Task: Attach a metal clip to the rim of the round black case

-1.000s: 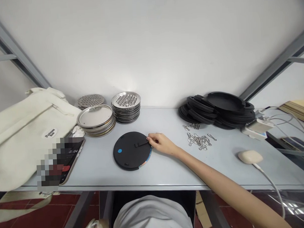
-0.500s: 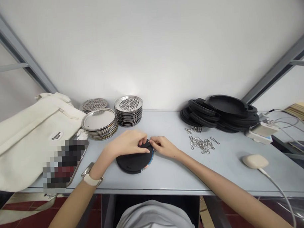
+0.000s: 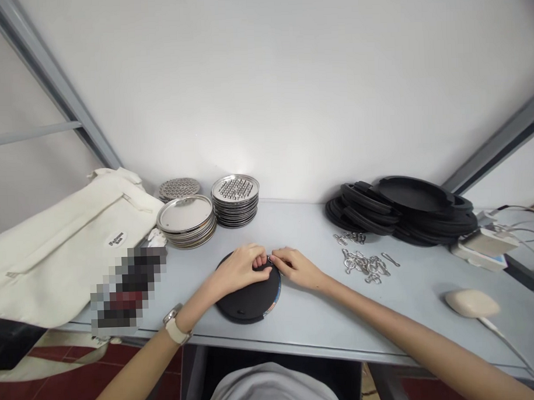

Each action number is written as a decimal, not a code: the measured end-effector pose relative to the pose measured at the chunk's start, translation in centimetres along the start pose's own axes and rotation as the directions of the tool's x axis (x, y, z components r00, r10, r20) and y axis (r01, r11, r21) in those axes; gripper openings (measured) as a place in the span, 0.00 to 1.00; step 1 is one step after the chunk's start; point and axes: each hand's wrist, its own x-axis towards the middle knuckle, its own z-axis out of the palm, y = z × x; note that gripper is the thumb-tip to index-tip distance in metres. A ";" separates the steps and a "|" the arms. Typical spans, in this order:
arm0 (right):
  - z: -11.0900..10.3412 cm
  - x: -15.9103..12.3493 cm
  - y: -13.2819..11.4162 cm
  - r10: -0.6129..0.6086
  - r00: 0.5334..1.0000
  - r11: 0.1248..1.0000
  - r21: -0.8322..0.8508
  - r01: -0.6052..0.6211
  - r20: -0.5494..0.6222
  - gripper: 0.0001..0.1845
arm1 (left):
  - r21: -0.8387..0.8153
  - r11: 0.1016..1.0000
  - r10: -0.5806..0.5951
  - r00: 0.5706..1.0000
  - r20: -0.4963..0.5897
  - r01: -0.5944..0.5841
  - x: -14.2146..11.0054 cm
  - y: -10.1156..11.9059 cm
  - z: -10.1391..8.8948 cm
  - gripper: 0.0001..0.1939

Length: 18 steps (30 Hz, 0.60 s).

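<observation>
brace the flat round black plastic-looking disc [image 3: 248, 300] on the pale grey table [image 3: 306, 324] with half-curled left hand [image 3: 243, 269] (hold unclear), keeping pinched right hand [image 3: 298, 268] (contents too small to tell) level at its 1-2 o'clock rim.

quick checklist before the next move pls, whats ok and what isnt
1. Black disc lying on the table: ok.
2. Right hand at the disc's edge: ok, fingertips at its upper right.
3. Firm hold by the left hand: cannot tell; it is over the disc with fingers curled.
4. Whole top face of the disc visible: not ok, the left hand covers part of it.
5. Loose metal clips apart from both hands: ok, they lie to the right of the right hand.
</observation>
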 end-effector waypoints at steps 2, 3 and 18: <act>0.0 0.0 0.2 -0.004 1.000 1.000 0.001 0.004 0.009 0.22 | -0.013 0.998 -0.063 0.996 -0.057 0.062 -0.3 0.4 0.6 0.05; 0.0 0.0 0.3 -0.005 1.000 1.000 0.004 0.005 0.015 0.22 | -0.020 0.997 -0.079 0.994 -0.070 0.078 -0.4 0.5 0.9 0.04; -0.2 -0.3 0.0 -0.015 1.000 1.000 0.021 0.014 0.011 0.23 | 0.244 0.969 0.055 0.993 -0.106 -0.028 -0.7 1.2 1.7 0.04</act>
